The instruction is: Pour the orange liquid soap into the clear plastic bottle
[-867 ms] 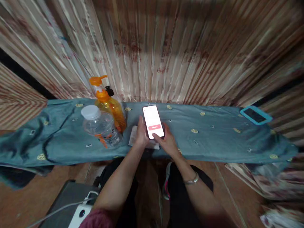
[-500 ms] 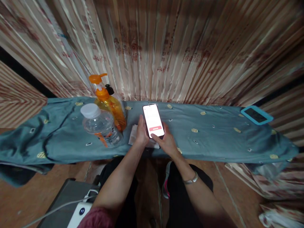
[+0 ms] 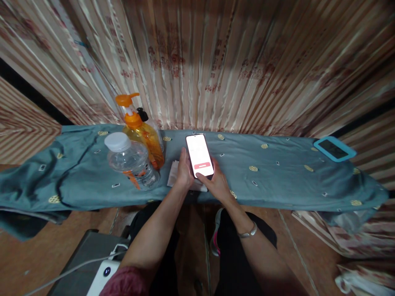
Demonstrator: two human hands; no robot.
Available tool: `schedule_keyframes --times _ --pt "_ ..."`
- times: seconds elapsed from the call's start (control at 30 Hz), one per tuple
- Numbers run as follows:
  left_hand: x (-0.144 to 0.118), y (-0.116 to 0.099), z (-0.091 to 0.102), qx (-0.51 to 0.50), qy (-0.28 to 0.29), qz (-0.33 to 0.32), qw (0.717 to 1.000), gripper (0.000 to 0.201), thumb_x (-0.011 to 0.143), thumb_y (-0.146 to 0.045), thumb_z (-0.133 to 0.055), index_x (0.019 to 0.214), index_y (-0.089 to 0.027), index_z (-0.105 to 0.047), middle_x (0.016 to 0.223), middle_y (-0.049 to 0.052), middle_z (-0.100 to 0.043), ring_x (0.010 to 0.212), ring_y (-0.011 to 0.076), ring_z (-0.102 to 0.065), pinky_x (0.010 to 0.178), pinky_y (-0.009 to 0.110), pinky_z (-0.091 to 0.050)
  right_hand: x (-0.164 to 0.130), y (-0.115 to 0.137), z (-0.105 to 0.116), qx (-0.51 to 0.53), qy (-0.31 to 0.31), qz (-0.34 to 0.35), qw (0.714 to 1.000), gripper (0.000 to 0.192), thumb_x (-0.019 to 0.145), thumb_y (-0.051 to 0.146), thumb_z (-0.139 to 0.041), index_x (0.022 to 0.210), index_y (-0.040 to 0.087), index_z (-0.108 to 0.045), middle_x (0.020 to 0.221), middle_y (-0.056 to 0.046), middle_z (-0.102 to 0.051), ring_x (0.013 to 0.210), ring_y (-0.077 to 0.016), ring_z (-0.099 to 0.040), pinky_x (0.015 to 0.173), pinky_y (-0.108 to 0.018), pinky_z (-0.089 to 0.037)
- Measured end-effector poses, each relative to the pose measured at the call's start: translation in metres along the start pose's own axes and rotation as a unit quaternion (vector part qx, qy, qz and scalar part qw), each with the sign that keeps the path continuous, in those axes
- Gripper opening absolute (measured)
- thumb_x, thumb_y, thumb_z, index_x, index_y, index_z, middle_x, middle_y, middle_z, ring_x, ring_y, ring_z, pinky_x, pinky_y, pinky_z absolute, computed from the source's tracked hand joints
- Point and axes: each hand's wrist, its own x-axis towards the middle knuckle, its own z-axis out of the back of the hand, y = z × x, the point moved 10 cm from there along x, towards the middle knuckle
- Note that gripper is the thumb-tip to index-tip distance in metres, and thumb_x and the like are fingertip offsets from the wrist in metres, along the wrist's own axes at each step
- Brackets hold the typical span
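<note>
Two hands, one lit phone, held over the middle of the desk.

The person's left hand grasps the phone along its left edge; the right hand grips the lower right, its thumb over the bottom of the screen, though whether it presses the glass cannot be told. The step in hand seems to be working the screen; a next touch would call for a steady grip and a free thumb. On the cloth-covered desk, counted: one clear bottle with a white cap, one orange pump bottle, a black-topped container mostly hidden behind it, one blue-framed tablet well apart at the right, and white paper partly beneath the hands, sheets uncountable.
</note>
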Motion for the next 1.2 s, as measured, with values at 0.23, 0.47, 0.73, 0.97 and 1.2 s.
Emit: schedule_keyframes --times 0.23,0.47,0.73,0.97,1.2 --pt "-0.004 -0.002 0.0 0.004 -0.028 0.002 1.0 0.055 0.105 -0.059 -0.041 0.115 -0.014 -0.072 0.097 0.01 -0.083 0.101 0.0286 -0.08 0.099 0.043 -0.06 0.0 0.0 0.002 -0.011 -0.03 0.019 0.999 0.101 0.078 0.063 -0.076 0.157 0.012 -0.037 0.141 -0.019 -0.066 0.124 -0.0304 -0.067 0.109 -0.054 -0.05" --pt "-0.01 -0.003 -0.006 0.001 -0.031 0.008 0.999 0.05 0.107 -0.054 -0.042 0.118 -0.015 -0.071 0.09 0.008 -0.082 0.092 0.025 -0.08 0.097 0.04 -0.061 0.003 -0.005 0.0 -0.046 -0.057 0.034 0.997 0.096 0.081 0.068 -0.075 0.156 0.018 -0.042 0.157 -0.019 -0.054 0.142 -0.0345 -0.055 0.118 -0.06 -0.043" --pt "-0.013 -0.001 -0.015 0.016 -0.02 0.009 1.0 0.046 0.109 -0.047 -0.038 0.116 -0.016 -0.071 0.092 0.006 -0.082 0.097 0.0234 -0.08 0.098 0.036 -0.06 0.008 -0.01 0.002 -0.08 -0.07 0.016 0.994 0.078 0.087 0.058 -0.075 0.15 0.02 -0.05 0.15 -0.016 -0.059 0.136 -0.0323 -0.06 0.113 -0.059 -0.048" --pt "-0.012 0.006 -0.022 0.025 0.012 -0.001 1.0 0.045 0.103 -0.053 -0.052 0.123 -0.016 -0.07 0.114 0.01 -0.082 0.119 0.027 -0.075 0.107 0.037 -0.056 0.005 0.002 0.015 -0.096 -0.081 -0.003 0.992 0.055 0.086 0.042 -0.081 0.132 0.019 -0.061 0.117 -0.006 -0.072 0.105 -0.0222 -0.07 0.096 -0.046 -0.058" --pt "-0.007 0.022 -0.026 0.072 0.043 0.009 0.996 0.043 0.095 -0.056 -0.063 0.11 -0.017 -0.072 0.108 0.009 -0.083 0.114 0.0275 -0.075 0.097 0.036 -0.058 -0.005 0.014 0.049 -0.162 -0.121 -0.002 0.979 0.051 0.082 0.037 -0.083 0.124 0.018 -0.062 0.118 -0.006 -0.07 0.107 -0.0225 -0.069 0.098 -0.046 -0.056"
